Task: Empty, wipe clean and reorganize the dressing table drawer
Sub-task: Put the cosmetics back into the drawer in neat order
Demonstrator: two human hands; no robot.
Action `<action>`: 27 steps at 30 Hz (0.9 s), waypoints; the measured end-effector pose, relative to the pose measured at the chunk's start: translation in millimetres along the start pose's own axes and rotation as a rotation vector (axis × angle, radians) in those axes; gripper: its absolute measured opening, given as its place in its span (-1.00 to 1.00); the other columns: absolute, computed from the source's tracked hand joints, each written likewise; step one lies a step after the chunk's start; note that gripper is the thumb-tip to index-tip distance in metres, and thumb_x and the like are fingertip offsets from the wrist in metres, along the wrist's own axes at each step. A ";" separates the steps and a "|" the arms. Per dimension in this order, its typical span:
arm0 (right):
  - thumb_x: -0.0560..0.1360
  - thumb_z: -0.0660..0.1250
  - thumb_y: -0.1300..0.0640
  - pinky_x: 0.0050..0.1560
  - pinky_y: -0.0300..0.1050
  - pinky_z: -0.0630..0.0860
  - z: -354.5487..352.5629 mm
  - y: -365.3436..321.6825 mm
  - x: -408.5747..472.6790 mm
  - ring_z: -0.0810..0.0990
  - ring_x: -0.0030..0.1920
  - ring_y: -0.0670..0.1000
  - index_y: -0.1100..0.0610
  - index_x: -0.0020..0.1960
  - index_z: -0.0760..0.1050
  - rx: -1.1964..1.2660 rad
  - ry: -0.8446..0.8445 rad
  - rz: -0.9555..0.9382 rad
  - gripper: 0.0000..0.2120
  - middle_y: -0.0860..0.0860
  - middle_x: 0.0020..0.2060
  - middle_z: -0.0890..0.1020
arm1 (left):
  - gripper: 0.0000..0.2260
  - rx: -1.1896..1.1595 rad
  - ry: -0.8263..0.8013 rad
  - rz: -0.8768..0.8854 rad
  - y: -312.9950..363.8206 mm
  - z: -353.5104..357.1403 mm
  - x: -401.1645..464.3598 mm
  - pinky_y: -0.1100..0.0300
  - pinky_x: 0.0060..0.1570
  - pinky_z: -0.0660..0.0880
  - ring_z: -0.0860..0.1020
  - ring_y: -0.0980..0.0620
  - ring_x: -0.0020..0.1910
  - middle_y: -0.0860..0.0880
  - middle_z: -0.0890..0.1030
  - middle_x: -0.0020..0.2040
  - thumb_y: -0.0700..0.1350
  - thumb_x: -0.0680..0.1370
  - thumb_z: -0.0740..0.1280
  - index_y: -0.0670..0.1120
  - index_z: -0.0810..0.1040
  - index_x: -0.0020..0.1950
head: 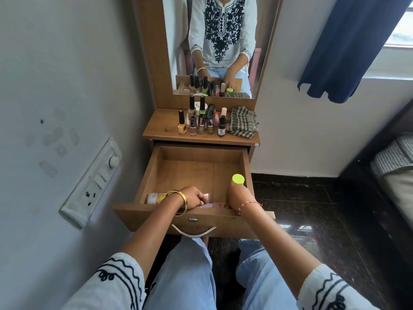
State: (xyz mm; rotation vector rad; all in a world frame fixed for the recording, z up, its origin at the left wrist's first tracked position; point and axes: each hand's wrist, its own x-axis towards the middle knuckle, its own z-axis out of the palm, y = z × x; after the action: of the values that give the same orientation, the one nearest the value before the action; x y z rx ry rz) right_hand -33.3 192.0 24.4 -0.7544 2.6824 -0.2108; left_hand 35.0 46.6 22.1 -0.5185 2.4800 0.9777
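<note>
Both hands are working in the open drawer [202, 168]: our right hand [237, 195] is gripping a green-capped bottle [238, 179], our left hand [193, 198] is closing on small jars [154, 197] at the front. We are arranging things there; bottles on the tabletop [201, 121] probably come next.

You see a brown wood-grain drawer [196, 173], a lime-green cap [238, 179], a gold bangle [178, 203], a red-and-white thread bracelet [247, 205], a green-and-cream checked cloth [242, 121], an orange polish bottle [182, 125] and a navy curtain [348, 48].
</note>
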 end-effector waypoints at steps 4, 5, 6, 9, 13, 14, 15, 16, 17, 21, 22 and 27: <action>0.59 0.07 0.33 0.16 -0.09 0.50 -3.1 -0.6 -3.7 0.59 0.13 0.13 0.32 0.19 0.47 -0.006 -0.017 0.031 -0.73 0.20 0.13 0.58 | -0.76 -0.041 0.067 0.017 -1.1 2.2 -0.8 0.22 0.12 0.40 0.53 -0.03 0.14 -0.08 0.60 0.19 -0.25 0.52 0.28 -0.11 0.59 0.16; 0.59 0.07 0.33 0.16 -0.10 0.49 -5.2 -1.7 -5.9 0.58 0.14 0.13 0.32 0.20 0.47 0.040 -0.031 0.047 -0.73 0.20 0.14 0.57 | -0.76 -0.056 0.095 0.026 -1.6 3.5 -1.4 0.22 0.12 0.41 0.54 -0.03 0.14 -0.09 0.60 0.19 -0.24 0.52 0.29 -0.12 0.59 0.16; 0.59 0.07 0.33 0.17 -0.11 0.48 -6.7 -1.8 -7.2 0.57 0.16 0.13 0.32 0.21 0.46 0.065 -0.040 0.042 -0.72 0.20 0.15 0.57 | -0.76 -0.070 0.121 0.035 -1.9 4.5 -2.0 0.22 0.13 0.42 0.54 -0.02 0.15 -0.09 0.60 0.19 -0.24 0.53 0.28 -0.12 0.59 0.16; 0.58 0.13 0.27 0.12 -0.17 0.46 -13.6 -6.7 -8.5 0.53 0.20 0.15 0.29 0.24 0.47 0.162 -0.140 0.098 -0.72 0.19 0.18 0.56 | -0.76 -0.092 0.203 0.072 -3.0 5.6 -6.0 0.14 0.15 0.49 0.56 -0.05 0.12 -0.10 0.60 0.18 -0.26 0.55 0.21 -0.11 0.60 0.14; 0.54 0.22 0.17 -0.22 -0.22 0.44 -33.4 -19.8 -2.9 0.58 0.03 0.13 0.29 0.18 0.52 0.171 -0.201 0.066 -0.71 0.21 0.07 0.60 | -0.80 -0.240 0.309 0.141 -1.1 2.2 -11.6 0.11 0.13 0.52 0.58 -0.04 0.09 -0.12 0.63 0.11 -0.26 0.54 0.24 -0.15 0.61 0.08; 0.53 0.23 0.18 -0.24 -0.22 0.46 -38.8 -22.3 -2.6 0.58 -0.11 0.08 0.30 0.13 0.55 0.173 -0.184 0.035 -0.74 0.19 -0.05 0.62 | -0.81 -0.267 0.333 0.152 -0.2 -0.6 -12.3 0.13 0.12 0.51 0.57 -0.03 0.09 -0.13 0.64 0.09 -0.27 0.54 0.24 -0.16 0.62 0.07; 0.51 0.26 0.20 -0.27 -0.23 0.47 -48.4 -26.9 -0.6 0.55 -0.24 0.03 0.30 0.03 0.59 0.196 -0.196 0.031 -0.78 0.14 -0.19 0.61 | -0.81 -0.285 0.358 0.163 1.6 -6.6 -13.1 0.14 0.11 0.50 0.57 -0.04 0.09 -0.13 0.64 0.09 -0.27 0.53 0.25 -0.16 0.62 0.06; 0.49 0.29 0.24 -0.33 -0.25 0.46 -56.6 -30.9 1.4 0.52 -0.33 0.00 0.30 -0.09 0.60 0.255 -0.189 0.013 -0.85 0.10 -0.30 0.57 | -0.82 -0.298 0.381 0.173 2.4 -12.0 -13.5 0.16 0.09 0.50 0.57 -0.04 0.09 -0.14 0.64 0.08 -0.27 0.53 0.26 -0.17 0.62 0.06; 0.47 0.30 0.27 -0.37 -0.28 0.46 -66.9 -34.9 6.0 0.50 -0.39 -0.02 0.29 -0.16 0.58 0.275 -0.153 -0.012 -0.89 0.08 -0.37 0.54 | -0.82 -0.305 0.407 0.186 4.9 -22.6 -13.7 0.20 0.05 0.48 0.56 -0.03 0.08 -0.13 0.64 0.08 -0.26 0.53 0.27 -0.17 0.62 0.05; 0.53 0.24 0.24 -0.03 -0.10 0.57 -103.2 -57.0 19.6 0.59 -0.14 0.05 0.30 0.16 0.53 0.362 -0.062 -0.090 -0.75 0.19 -0.01 0.62 | -0.84 -0.362 0.547 0.194 12.1 -65.6 -13.4 0.26 -0.03 0.40 0.53 0.08 -0.03 -0.06 0.64 0.03 -0.20 0.53 0.28 -0.10 0.63 0.03; 0.55 0.20 0.20 0.10 -0.09 0.53 -115.3 -64.0 22.0 0.58 0.01 0.07 0.25 0.22 0.50 0.301 -0.033 -0.116 -0.72 0.15 0.10 0.60 | -0.84 -0.392 0.587 0.206 13.8 -78.8 -13.0 0.24 0.00 0.43 0.53 0.07 -0.02 -0.05 0.64 0.02 -0.19 0.53 0.28 -0.09 0.63 0.02; 0.55 0.18 0.20 -0.15 -0.22 0.45 -156.7 -87.7 45.1 0.54 -0.14 0.05 0.33 0.07 0.57 0.419 0.119 -0.124 -0.73 0.14 -0.15 0.58 | -0.88 -0.496 0.726 0.241 19.5 -127.8 -8.4 0.33 -0.19 0.43 0.53 0.14 -0.13 0.07 0.59 -0.12 -0.14 0.53 0.30 0.06 0.59 -0.12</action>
State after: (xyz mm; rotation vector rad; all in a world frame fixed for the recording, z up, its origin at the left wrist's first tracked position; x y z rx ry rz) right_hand -84.9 101.4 177.5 -0.7902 2.5660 -0.8416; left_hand 1.3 -28.9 121.8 -0.8656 2.9608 1.7808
